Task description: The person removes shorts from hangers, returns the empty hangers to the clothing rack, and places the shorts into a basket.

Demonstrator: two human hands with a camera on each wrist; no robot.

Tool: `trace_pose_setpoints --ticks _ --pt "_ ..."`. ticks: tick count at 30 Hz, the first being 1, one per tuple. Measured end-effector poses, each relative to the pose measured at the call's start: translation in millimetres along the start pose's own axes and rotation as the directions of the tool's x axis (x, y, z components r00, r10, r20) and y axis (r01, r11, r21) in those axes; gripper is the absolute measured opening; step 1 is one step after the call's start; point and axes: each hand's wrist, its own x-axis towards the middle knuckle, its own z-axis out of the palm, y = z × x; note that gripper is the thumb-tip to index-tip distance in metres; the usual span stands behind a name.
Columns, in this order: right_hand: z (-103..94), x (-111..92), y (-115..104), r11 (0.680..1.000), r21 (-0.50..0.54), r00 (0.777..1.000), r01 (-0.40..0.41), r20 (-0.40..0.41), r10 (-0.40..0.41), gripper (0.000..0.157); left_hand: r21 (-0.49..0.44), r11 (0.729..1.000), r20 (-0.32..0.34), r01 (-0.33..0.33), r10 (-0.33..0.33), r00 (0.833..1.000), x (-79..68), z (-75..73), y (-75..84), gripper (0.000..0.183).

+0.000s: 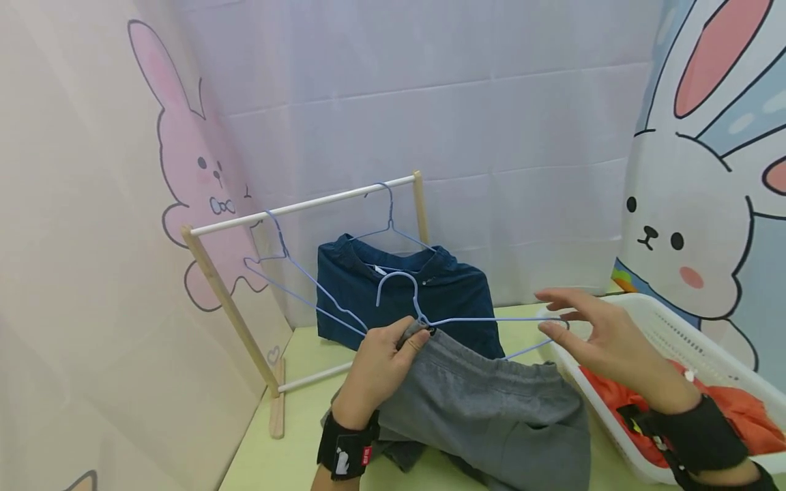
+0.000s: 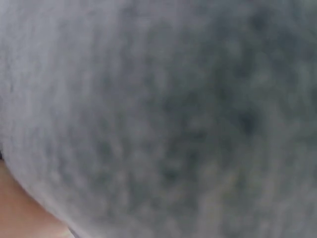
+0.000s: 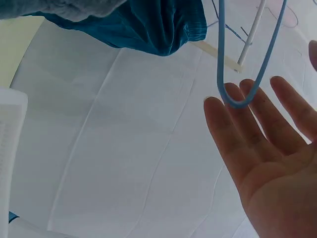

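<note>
Basically, a pale backdrop (image 1: 522, 123) closes off the rear of a yellow-green table (image 1: 307, 409), prob. just as a screen. On the L stands a rack (image 1: 230, 310), wood posts w/ white bars, far enough over to leave room in front of the person. On the R, a white basket (image 1: 666, 327) sits w/in easy reach.

Grey bottoms (image 1: 491, 402) are front & ctr, waistband up, lower part apparently slumped on the table, which likely takes some weight off the hands. Behind, a navy garment (image 1: 460, 300) hangs from the rack's top bar (image 1: 325, 200) on its own hanger (image 1: 391, 204). Orange cloth (image 1: 731, 409) lies in the basket.

A bare hanger (image 1: 284, 252) hooks on the same bar, nearer the L post. A third blue hanger (image 1: 479, 319) is at the grey waistband, hook up, R end sticking out b/c that side doesn't look tucked in.

L hand (image 1: 379, 361) pinches the waistband by that hanger's neck, seemingly so cloth & wire don't slip apart; L wrist cam shows mostly blurry grey. R hand (image 1: 589, 334) is spread, fingers extended, thumb apart, around the hanger's R end, presumably to steady it; contact, can't tell.
</note>
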Motion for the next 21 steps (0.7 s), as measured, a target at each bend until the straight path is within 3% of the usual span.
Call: trace_pose_setpoints --ticks 6,13,21 --pt "17.3 11 0 0.994 0.014 0.991 0.106 0.076 -0.107 0.040 -0.014 1.000 0.008 0.005 -0.005 1.000 -1.9 1.3 0.9 0.040" --pt "28.3 11 5 0.968 0.136 0.975 0.212 0.038 -0.218 0.034 -0.010 1.000 0.009 -0.001 0.001 1.000 -3.3 4.5 1.6 0.039" --pt "27.4 5 10 0.960 0.160 0.973 0.229 -0.013 -0.230 0.041 0.034 0.999 0.005 0.007 -0.008 1.000 -2.3 4.2 -0.6 0.037"
